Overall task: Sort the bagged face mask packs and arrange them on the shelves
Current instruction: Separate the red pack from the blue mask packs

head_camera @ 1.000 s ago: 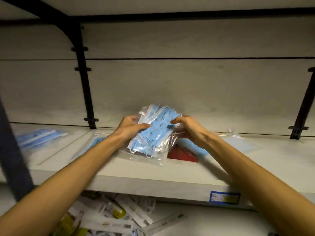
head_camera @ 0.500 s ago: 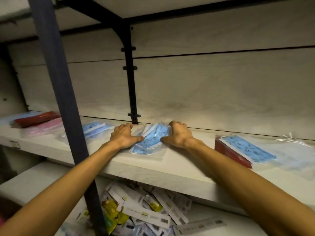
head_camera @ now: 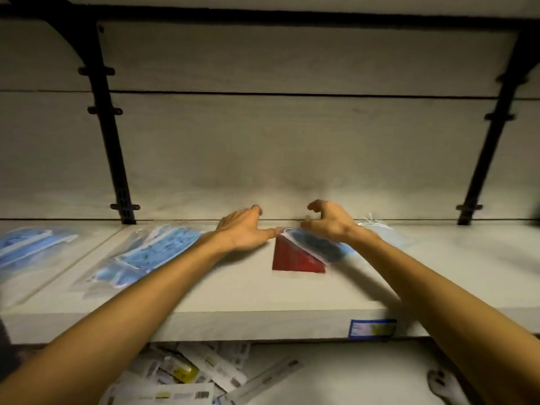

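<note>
Head view. My left hand (head_camera: 245,232), fingers straight, grip holding nothing, at 9 o'clock of the red-and-blue bagged mask pack (head_camera: 304,254) lying on the pale wooden shelf (head_camera: 263,299). My right hand (head_camera: 330,220), grip spread and loosely curled, hovers over the pack's 12 o'clock edge. Blue clear-bagged mask pack (head_camera: 146,255) lies farther toward 9 o'clock. Step, as I judge it: reaching for the next pack. Next move likely calls for pinching both ends.

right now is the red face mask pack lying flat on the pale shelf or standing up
Lying flat. The red face mask pack rests on the pale shelf, partly covered by a bagged blue mask pack on its upper right.
</note>
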A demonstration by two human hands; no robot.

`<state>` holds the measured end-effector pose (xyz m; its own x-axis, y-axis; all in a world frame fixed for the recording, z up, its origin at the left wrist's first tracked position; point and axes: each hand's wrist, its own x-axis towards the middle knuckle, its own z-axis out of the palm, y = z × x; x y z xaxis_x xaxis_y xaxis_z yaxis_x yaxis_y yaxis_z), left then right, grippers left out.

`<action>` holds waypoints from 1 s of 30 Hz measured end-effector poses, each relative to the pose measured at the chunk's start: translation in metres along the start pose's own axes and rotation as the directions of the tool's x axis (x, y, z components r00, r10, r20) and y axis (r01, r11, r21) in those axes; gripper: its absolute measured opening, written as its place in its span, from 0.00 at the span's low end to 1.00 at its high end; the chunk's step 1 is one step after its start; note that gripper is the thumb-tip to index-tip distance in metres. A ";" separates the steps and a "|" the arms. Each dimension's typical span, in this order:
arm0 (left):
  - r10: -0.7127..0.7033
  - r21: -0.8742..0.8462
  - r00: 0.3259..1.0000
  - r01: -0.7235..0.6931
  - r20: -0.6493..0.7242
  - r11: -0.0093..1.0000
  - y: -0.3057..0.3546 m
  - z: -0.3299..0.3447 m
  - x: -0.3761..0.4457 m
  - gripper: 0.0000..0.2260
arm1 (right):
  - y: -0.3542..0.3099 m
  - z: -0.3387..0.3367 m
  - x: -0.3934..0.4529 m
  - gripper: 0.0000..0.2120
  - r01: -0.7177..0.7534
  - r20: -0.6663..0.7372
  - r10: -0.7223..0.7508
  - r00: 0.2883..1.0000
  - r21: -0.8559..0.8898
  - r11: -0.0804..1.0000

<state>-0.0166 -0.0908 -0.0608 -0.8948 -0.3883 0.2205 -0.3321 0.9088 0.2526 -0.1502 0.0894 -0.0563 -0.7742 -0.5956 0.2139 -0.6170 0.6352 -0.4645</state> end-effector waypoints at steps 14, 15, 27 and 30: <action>0.024 -0.112 0.986 -0.005 0.166 0.994 0.029 0.038 0.012 0.43 | 0.093 -0.019 -0.019 0.18 -0.221 -0.105 0.232 0.967 0.112 0.969; 0.019 -0.128 0.987 0.002 0.162 0.992 0.030 0.038 0.012 0.42 | 0.093 -0.020 -0.020 0.15 -0.210 -0.132 0.229 0.964 0.143 0.967; -0.034 -0.732 0.999 0.008 -0.022 0.681 0.036 0.023 0.007 0.45 | 0.069 -0.023 -0.043 0.15 0.104 -0.447 0.140 0.883 0.478 0.872; -0.200 -0.912 0.979 0.038 -0.049 0.408 0.034 0.011 0.001 0.39 | 0.060 -0.024 -0.046 0.15 0.173 -0.424 0.092 0.901 0.547 0.819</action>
<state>-0.0320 -0.0584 -0.0618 -0.7946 -0.5691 0.2116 0.1031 0.2169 0.9707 -0.1549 0.1673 -0.0736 -0.8144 -0.2697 0.5138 -0.5624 0.1485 -0.8134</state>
